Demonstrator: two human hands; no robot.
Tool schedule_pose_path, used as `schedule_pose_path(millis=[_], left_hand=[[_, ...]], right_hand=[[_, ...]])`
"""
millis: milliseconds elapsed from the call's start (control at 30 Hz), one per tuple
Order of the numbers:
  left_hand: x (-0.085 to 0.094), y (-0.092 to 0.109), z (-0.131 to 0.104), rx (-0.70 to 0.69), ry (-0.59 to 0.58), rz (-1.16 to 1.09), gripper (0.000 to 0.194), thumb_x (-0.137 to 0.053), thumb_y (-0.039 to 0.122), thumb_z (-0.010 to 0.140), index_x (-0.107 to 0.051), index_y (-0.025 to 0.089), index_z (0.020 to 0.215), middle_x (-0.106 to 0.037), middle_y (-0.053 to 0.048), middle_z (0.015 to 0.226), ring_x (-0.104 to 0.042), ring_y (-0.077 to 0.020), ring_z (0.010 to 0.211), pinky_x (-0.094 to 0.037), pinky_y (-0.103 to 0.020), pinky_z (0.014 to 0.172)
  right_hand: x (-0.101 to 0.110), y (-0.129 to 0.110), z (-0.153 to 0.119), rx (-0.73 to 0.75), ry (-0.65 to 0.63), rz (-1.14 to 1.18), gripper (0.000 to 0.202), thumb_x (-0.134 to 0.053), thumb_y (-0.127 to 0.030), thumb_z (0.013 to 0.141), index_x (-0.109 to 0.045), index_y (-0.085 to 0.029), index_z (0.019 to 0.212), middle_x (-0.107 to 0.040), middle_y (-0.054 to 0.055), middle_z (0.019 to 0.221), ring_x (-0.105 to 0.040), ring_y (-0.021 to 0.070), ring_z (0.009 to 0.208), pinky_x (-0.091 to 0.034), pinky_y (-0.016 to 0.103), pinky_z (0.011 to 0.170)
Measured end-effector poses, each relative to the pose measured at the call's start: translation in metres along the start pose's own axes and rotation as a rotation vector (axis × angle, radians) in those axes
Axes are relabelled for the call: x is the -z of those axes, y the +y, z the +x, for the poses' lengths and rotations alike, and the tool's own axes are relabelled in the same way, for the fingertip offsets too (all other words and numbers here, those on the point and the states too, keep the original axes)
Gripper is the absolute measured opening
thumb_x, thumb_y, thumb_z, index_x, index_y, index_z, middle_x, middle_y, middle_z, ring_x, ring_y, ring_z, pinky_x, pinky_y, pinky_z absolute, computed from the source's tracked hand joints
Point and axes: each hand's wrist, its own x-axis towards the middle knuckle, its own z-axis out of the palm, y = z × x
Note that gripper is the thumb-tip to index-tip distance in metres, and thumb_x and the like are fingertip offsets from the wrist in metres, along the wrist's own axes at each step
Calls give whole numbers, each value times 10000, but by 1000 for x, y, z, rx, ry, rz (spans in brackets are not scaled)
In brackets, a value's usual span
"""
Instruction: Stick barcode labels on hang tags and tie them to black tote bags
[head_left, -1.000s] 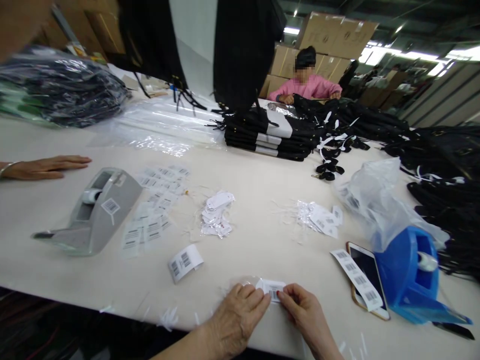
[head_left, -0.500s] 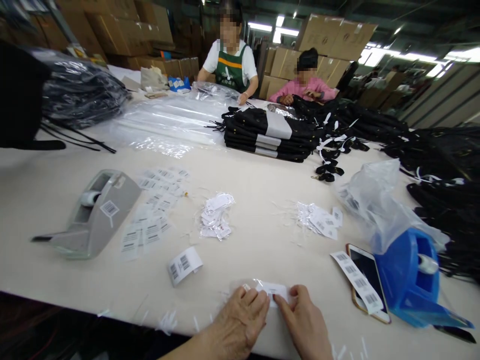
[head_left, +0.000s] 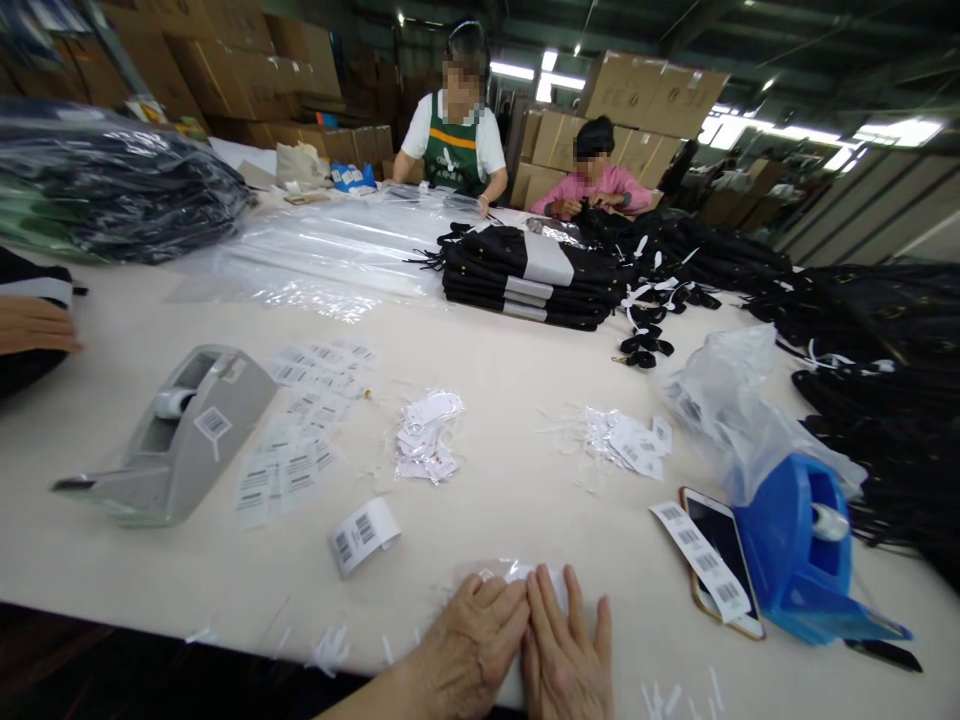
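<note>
In the head view, a white tag (head_left: 517,572) lies at the table's near edge, a shiny clear plastic strip or film at its left end. My left hand (head_left: 474,640) is closed over the tag's left part, fingers curled and knuckles up. My right hand (head_left: 568,640) lies flat across the right part, fingers stretched and slightly spread, touching the left hand. Both hands hide most of the tag. A curled strip of barcode stickers (head_left: 364,536) rests to their left. Two piles of white hang tags, the left pile (head_left: 427,435) and the right pile (head_left: 628,442), lie beyond.
A grey tape dispenser (head_left: 187,440) stands left, beside clear barcode stickers (head_left: 289,450). At right are a phone (head_left: 724,555) under a barcode strip, a blue tape dispenser (head_left: 795,550) and a plastic bag (head_left: 727,400). Folded black goods (head_left: 525,270) lie ahead; two people work beyond. Another person's hand (head_left: 34,325) shows at left.
My right hand has gone from pinching at the barcode label to lying flat over the tag. My left hand stays put. At far left, another person's hand with a black item has come into view.
</note>
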Motion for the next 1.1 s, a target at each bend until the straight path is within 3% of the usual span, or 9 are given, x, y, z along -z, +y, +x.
schedule_pose_path(millis=[167, 267, 367, 533, 867, 1100], left_hand=[[20, -3, 0, 1, 11, -117, 371, -414, 116, 774, -423, 86, 1144, -555, -139, 1126, -483, -224, 1050, -371, -368, 912], [29, -9, -3, 152, 57, -97, 491, -472, 142, 751, -355, 117, 1227, -500, -143, 1203, -425, -256, 1123, -325, -433, 942], [34, -18, -3, 359, 37, -60, 594, -584, 234, 712, -346, 114, 1244, -499, -158, 1182, -417, -297, 1108, -317, -481, 915], [34, -24, 0, 377, -59, -146, 499, -649, 236, 678, -455, 144, 1129, -532, -107, 1079, -455, -257, 1003, -354, -421, 862], [28, -26, 1, 392, -52, -266, 379, -625, 259, 701, -500, 161, 1044, -507, -80, 1024, -439, -230, 939, -376, -390, 820], [41, -26, 16, 576, -154, -499, 333, -536, 41, 588, -544, 152, 902, -504, -35, 918, -488, -160, 841, -421, -274, 762]], right_hand=[[-4, 11, -11, 94, 0, 70, 382, -441, -252, 787, -530, -194, 1153, -606, 36, 1155, -546, 294, 1038, -58, 525, 1040], [-8, 22, -21, -69, -16, 62, 421, -396, -332, 833, -487, -105, 1175, -600, 118, 1148, -528, 274, 1064, -204, 453, 999], [-11, 18, -21, -274, -20, 17, 478, -352, -416, 851, -488, -73, 1155, -578, 166, 1162, -507, 293, 1081, -300, 445, 916], [-13, -7, -9, -358, 18, 42, 496, -305, -442, 867, -501, -79, 1142, -577, 175, 1157, -494, 304, 1086, -289, 491, 922], [-12, -26, 4, -233, 21, 145, 430, -403, -336, 841, -470, -106, 1198, -548, 149, 1211, -474, 302, 1122, -237, 485, 956], [-19, -19, -2, -249, 11, 281, 395, -400, -325, 854, -458, -170, 1212, -567, 101, 1201, -501, 259, 1116, -296, 436, 940]])
